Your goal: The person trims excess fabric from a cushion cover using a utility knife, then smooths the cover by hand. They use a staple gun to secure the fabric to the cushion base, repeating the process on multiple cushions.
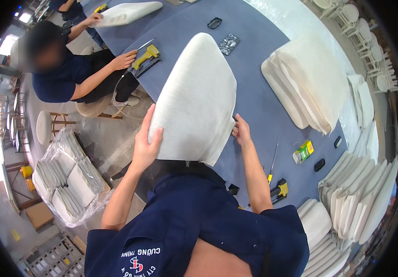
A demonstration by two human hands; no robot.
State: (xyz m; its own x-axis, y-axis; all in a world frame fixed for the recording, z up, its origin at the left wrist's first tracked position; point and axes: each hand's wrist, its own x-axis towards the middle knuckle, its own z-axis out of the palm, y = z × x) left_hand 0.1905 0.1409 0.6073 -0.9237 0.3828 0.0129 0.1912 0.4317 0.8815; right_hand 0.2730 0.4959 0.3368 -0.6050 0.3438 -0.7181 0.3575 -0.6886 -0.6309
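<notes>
I hold a white fabric-covered seat cushion (196, 99) over the near edge of a blue worktable (254, 83). My left hand (146, 141) grips its lower left edge, thumb on top. At the lower right corner, my right hand (241, 131) pinches the loose fabric. The cushion is tilted, its rounded far end pointing away from me.
A stack of white cushions (307, 81) lies on the table to the right, more stand stacked at the lower right (360, 194). A yellow staple gun (279, 189) lies near my right elbow, a small green box (304, 151) beyond it. A co-worker's hand (124, 60) holds another yellow gun (146, 57). Wrapped cushions (69, 177) sit on the floor left.
</notes>
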